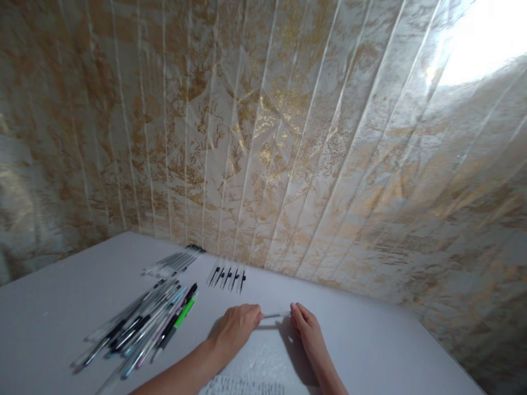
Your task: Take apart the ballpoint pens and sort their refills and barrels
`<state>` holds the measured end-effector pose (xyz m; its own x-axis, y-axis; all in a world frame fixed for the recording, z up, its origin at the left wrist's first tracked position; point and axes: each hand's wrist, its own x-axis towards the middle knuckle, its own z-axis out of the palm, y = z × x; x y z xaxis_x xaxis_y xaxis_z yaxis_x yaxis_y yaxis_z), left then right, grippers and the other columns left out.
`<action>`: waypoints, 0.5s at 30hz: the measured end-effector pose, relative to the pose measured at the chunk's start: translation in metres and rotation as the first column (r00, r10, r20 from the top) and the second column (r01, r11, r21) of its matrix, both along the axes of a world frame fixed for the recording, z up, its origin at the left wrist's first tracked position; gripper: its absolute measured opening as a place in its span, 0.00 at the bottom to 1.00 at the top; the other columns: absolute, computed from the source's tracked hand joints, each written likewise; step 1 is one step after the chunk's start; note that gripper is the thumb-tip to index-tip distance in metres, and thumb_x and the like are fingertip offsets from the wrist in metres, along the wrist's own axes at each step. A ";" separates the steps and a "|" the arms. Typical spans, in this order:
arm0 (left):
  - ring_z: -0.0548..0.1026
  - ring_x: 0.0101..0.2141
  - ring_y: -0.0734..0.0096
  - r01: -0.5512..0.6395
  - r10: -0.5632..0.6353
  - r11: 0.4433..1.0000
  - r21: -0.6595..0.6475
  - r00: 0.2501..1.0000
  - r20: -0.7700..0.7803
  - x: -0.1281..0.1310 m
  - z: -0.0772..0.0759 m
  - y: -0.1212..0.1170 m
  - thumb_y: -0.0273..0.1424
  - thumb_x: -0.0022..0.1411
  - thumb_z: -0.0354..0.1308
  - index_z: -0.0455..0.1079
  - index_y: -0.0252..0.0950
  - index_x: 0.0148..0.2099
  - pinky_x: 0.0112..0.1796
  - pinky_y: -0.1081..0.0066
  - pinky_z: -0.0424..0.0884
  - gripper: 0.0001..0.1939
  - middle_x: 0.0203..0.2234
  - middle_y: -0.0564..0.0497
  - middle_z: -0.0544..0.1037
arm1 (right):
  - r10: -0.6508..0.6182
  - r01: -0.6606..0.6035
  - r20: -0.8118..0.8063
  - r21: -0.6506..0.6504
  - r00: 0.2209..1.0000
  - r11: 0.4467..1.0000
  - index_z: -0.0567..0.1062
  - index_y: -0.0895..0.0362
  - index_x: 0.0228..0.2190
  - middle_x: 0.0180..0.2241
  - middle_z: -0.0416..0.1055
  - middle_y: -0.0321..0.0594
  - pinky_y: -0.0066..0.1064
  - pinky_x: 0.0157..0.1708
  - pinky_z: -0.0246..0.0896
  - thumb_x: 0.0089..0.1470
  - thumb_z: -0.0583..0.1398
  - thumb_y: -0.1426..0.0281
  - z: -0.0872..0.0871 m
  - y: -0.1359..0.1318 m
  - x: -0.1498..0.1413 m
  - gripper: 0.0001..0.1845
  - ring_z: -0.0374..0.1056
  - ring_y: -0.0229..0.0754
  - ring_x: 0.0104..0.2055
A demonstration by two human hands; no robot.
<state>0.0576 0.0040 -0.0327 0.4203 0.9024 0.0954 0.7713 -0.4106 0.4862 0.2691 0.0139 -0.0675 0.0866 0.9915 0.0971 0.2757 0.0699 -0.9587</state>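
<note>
My left hand (242,321) and my right hand (303,322) are raised a little above the white table. Both are closed on opposite ends of one slim pen (275,315), held almost level between them. Its middle shows a thin dark line in a pale body; the ends are hidden in my fingers. Left of my left hand lies a loose pile of pens (142,323), mostly clear and black. A bright green pen (186,311) is at the pile's right side.
Several clear pen bodies (175,262) lie together at the back left. Beside them is a row of short clear pieces with black parts (226,277). A sheet with dark markings (247,385) lies at the near edge. A gold-patterned curtain (263,137) hangs behind the white table (370,340).
</note>
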 end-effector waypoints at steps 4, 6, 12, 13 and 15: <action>0.76 0.36 0.68 -0.017 0.017 1.000 0.000 0.999 0.031 -0.002 0.004 -0.003 0.27 0.66 0.50 0.67 0.40 0.44 0.36 0.75 0.65 0.07 0.36 0.54 0.78 | 0.008 -0.008 -0.018 0.011 1.000 1.000 0.57 0.53 0.19 0.18 0.50 0.28 0.29 0.22 0.42 0.45 0.56 0.39 0.002 -0.002 -0.002 0.30 0.46 0.36 0.22; 0.76 0.38 0.69 -0.021 0.021 1.000 0.015 0.999 0.045 -0.002 0.007 -0.006 0.26 0.63 0.54 0.64 0.40 0.47 0.37 0.75 0.65 0.10 0.40 0.54 0.77 | -0.002 0.002 0.028 -0.004 1.000 1.000 0.57 0.53 0.17 0.17 0.49 0.28 0.29 0.22 0.41 0.46 0.54 0.39 0.001 -0.001 -0.002 0.31 0.45 0.35 0.21; 0.75 0.36 0.69 0.031 -0.033 0.998 0.051 0.999 0.024 0.001 0.005 -0.004 0.27 0.65 0.53 0.68 0.38 0.36 0.36 0.76 0.63 0.05 0.36 0.54 0.76 | 0.001 -0.001 0.019 -0.023 1.000 1.000 0.55 0.52 0.15 0.15 0.46 0.28 0.30 0.22 0.38 0.45 0.53 0.36 -0.004 0.002 -0.001 0.33 0.42 0.34 0.20; 0.75 0.36 0.69 0.031 -0.032 0.998 0.048 0.999 0.020 0.001 0.003 -0.003 0.28 0.66 0.52 0.68 0.38 0.34 0.36 0.75 0.63 0.08 0.34 0.53 0.76 | 0.005 -0.005 0.001 -0.014 1.000 1.000 0.55 0.52 0.15 0.15 0.47 0.28 0.30 0.22 0.39 0.45 0.54 0.36 -0.004 0.002 -0.001 0.33 0.43 0.34 0.20; 0.75 0.33 0.68 0.018 -0.019 0.999 0.037 1.000 0.019 0.001 0.000 -0.001 0.29 0.68 0.48 0.69 0.37 0.31 0.34 0.75 0.63 0.13 0.31 0.52 0.77 | 0.017 -0.017 -0.035 0.006 0.999 1.000 0.58 0.53 0.16 0.16 0.49 0.27 0.29 0.22 0.40 0.45 0.55 0.37 -0.004 0.000 -0.002 0.32 0.44 0.34 0.20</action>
